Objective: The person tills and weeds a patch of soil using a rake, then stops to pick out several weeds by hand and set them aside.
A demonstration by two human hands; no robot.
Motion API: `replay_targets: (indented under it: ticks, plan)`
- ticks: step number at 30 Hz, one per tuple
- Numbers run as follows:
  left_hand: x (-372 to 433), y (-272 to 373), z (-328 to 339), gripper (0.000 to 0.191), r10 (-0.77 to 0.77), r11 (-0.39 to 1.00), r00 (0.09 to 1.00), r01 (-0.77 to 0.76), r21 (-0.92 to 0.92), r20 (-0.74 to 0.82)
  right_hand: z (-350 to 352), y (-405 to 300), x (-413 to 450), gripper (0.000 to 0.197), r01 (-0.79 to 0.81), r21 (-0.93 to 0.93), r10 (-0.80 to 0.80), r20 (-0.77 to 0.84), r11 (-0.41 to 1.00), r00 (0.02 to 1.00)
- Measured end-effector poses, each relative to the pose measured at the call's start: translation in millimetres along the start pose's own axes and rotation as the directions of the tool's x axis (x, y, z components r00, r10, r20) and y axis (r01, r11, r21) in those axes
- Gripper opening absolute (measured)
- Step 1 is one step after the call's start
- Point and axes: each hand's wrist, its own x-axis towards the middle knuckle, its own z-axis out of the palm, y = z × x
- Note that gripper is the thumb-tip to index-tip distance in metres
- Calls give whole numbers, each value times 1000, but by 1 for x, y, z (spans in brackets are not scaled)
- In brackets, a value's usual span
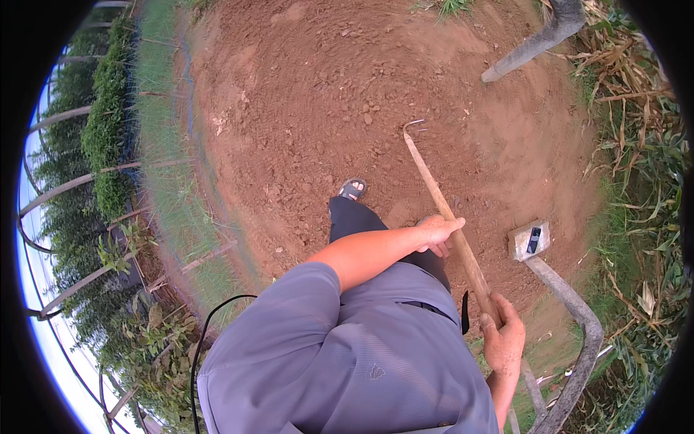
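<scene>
A long wooden-handled hoe or rake with curved metal tines (442, 198) slants from the lower right up to the middle of the view. My left hand (438, 233) is on the middle of its handle, thumb along the wood, with the fingers partly hidden under the palm. Lower down, my right hand (503, 331) is wrapped around the handle's end near my hip. The tool's metal head rests on or just above loose reddish-brown soil (336, 108); which of the two I cannot tell.
A dark phone (534, 240) lies on a pale block (520, 238) at the right, beside a bent grey post (574, 309). Another grey post (534, 51) stands at the upper right. Dry corn plants (640, 163) line the right; netting and green plants (162, 135) run along the left.
</scene>
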Motion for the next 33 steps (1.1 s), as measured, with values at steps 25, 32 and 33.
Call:
replay_targets:
  ticks: [25,32,33]
  plan:
    - [-8,-82,-168,44,-55,848,950,206,488,-307,400,-82,-126,46,-417,835,350,535,-360,769]
    - [-128,-215,-218,33,-240,831,882,402,385,-404,460,-60,-262,36,-540,809,340,587,-231,735]
    - [-141,-225,-227,33,-225,826,892,389,408,-393,473,-61,-271,36,-517,822,342,570,-240,748]
